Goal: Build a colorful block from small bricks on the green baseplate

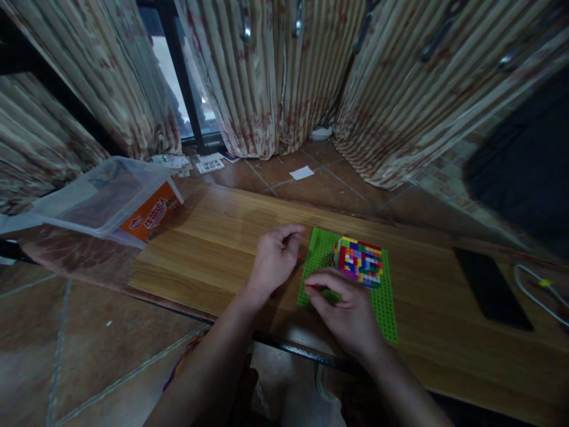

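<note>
A green studded baseplate (386, 302) lies on a low wooden table (208, 249). On its far half stands a block built of many small coloured bricks (359, 261). My left hand (274, 258) rests curled at the plate's left edge, with a small red piece just showing by its fingers. My right hand (345, 309) lies over the near part of the plate, fingers bent and pinching a small red brick (308, 286) near the plate's left side, just in front of the coloured block.
A clear plastic storage box (111, 198) with an orange label lies on its side at the table's far left. A black phone (491, 287) and a white cable (540, 293) lie at the right. Striped curtains hang behind; paper scraps lie on the tiled floor.
</note>
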`<state>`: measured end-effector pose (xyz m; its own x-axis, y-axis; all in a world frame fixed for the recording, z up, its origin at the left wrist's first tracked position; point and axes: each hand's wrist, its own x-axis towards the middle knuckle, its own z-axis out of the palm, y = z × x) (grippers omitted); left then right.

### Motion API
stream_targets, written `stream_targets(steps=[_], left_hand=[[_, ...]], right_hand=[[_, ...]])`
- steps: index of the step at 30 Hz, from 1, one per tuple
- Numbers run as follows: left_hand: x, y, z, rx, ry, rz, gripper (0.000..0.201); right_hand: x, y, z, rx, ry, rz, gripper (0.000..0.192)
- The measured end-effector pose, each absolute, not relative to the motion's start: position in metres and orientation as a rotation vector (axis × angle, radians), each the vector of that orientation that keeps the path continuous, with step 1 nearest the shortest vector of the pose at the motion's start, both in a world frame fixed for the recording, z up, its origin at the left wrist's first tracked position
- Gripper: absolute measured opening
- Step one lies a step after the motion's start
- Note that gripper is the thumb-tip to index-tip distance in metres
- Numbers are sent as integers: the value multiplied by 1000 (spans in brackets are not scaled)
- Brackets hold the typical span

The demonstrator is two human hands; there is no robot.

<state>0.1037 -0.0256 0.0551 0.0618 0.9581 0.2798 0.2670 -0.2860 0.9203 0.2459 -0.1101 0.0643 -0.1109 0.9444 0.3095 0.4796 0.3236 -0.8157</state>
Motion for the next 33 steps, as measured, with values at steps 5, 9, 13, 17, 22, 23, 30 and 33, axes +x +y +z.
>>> stream_targets(steps=[5,9,13,17,22,23,30,33], left_hand=[[117,-33,54,1761,1177,1148,24],[130,-39,52,1824,1141,1060,23],[139,-43,48,1868,1099,981,23],[142,-45,45,1887,1079,928,24],[142,-46,45,1896,1079,902,25],[142,-46,45,1896,1082,900,25],[142,-47,46,1911,1079,889,26],[142,-47,47,1905,1079,900,26]], right_hand=[[291,-107,71,-1369,-1443,576,5],[318,-102,61,-1460,-1338,524,12],[324,-101,54,-1474,-1493,484,14],[319,-103,58,-1479,-1593,454,14],[317,-103,59,-1509,-1587,424,13],[317,-103,58,-1511,-1579,417,13],[319,-102,59,-1523,-1677,372,12],[320,-101,59,-1505,-1726,323,15]])
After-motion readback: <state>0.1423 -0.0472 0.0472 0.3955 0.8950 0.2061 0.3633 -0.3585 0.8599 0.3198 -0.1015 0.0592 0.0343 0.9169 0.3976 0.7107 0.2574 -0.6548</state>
